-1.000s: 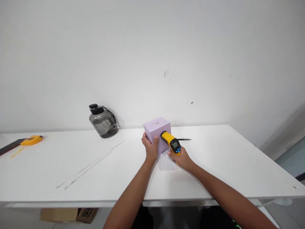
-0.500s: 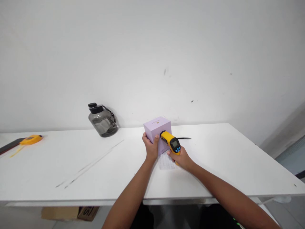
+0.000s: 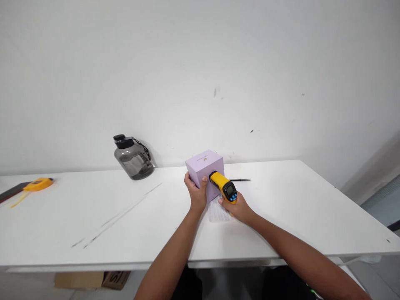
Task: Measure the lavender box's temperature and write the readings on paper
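Observation:
A lilac box with small gold print on its top is held by my left hand, thumb on the near face and fingers round the left side. My right hand grips a yellow and black infrared thermometer by its handle. Its nose points at the box's near face, close to it or touching; I cannot tell which. The small screen and blue buttons face me. Beneath lies a sheet of paper with faint writing, partly hidden by my hands. A dark pen lies behind the thermometer, to the right.
A grey translucent bottle with a black cap stands near the wall, left of the box. At the far left of the white table are a yellow tape measure and a dark, flat object. Below is a cardboard box.
The lilac box has shifted slightly left and tilted a little, showing more of its top. The thermometer stays against or near its face. The view has moved slightly.

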Available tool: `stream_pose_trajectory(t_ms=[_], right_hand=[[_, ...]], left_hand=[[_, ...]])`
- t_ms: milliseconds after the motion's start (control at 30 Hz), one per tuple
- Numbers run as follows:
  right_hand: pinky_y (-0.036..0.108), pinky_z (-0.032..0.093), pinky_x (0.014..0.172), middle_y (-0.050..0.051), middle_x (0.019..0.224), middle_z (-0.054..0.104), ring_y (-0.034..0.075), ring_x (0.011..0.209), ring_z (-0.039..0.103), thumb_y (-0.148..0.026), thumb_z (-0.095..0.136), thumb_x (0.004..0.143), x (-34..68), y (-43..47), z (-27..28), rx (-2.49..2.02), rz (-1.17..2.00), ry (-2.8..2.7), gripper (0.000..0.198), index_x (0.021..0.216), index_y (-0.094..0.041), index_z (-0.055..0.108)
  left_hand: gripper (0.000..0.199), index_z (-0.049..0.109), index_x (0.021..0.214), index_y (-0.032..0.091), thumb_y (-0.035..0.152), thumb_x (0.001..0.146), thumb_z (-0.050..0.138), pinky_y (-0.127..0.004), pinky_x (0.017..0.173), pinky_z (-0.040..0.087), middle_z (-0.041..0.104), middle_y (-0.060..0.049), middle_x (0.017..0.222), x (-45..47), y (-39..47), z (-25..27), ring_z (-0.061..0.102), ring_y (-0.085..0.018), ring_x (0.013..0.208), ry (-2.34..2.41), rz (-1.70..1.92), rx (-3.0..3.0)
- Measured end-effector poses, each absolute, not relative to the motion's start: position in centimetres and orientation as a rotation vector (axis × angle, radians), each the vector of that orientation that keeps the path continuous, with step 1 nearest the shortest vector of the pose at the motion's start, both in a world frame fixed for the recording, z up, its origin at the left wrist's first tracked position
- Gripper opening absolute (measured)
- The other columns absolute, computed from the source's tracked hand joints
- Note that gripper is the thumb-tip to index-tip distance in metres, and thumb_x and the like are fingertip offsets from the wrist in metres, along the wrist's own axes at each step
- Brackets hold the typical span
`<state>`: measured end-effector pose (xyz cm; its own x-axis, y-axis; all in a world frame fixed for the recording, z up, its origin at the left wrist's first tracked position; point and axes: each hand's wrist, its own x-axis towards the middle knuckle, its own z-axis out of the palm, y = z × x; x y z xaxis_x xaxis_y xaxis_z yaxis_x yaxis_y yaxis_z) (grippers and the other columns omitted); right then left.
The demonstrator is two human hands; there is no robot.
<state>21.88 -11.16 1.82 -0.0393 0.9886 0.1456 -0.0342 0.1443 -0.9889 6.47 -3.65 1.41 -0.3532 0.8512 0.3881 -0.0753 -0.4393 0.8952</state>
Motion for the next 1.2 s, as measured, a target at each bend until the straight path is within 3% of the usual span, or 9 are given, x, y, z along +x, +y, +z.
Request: stream_pose_trajectory(t_ms=[833,1000,1200], right_hand=[[0.032,0.044,0.060,-0.004,0.065,0.051,0.015,0.062,0.047,-0.045,0.082,0.071,22.0,-11.4,2.2,-1.058,1.094,-1.346,0.033,0.080,-0.023,0.059],[0.033,0.048,0.068,0.000,0.076,0.061,0.018,0.070,0.054,-0.048,0.077,0.076,21.9,-11.6,2.9,-1.145,0.840,-1.271,0.033,0.092,-0.022,0.064],[0.033,0.049,0.067,0.000,0.083,0.065,0.021,0.074,0.059,-0.056,0.072,0.080,22.6,-11.3,3.7,-1.323,0.689,-1.101,0.042,0.105,-0.023,0.064]], left_hand=[[0.097,0.037,0.143,0.021,0.076,0.072,0.076,-0.050,0.120,0.041,0.046,-0.018,0.146,6.3,-4.0,1.9,0.048,-0.035,0.140,1.120,1.918,1.292],[0.096,0.035,0.143,0.021,0.070,0.072,0.078,-0.050,0.122,0.037,0.040,-0.019,0.150,5.9,-3.6,2.2,0.043,-0.035,0.144,1.238,1.979,1.266],[0.093,0.035,0.142,0.022,0.057,0.071,0.083,-0.051,0.124,0.033,0.038,-0.017,0.149,5.1,-2.8,2.5,0.041,-0.033,0.146,1.385,2.033,1.242]])
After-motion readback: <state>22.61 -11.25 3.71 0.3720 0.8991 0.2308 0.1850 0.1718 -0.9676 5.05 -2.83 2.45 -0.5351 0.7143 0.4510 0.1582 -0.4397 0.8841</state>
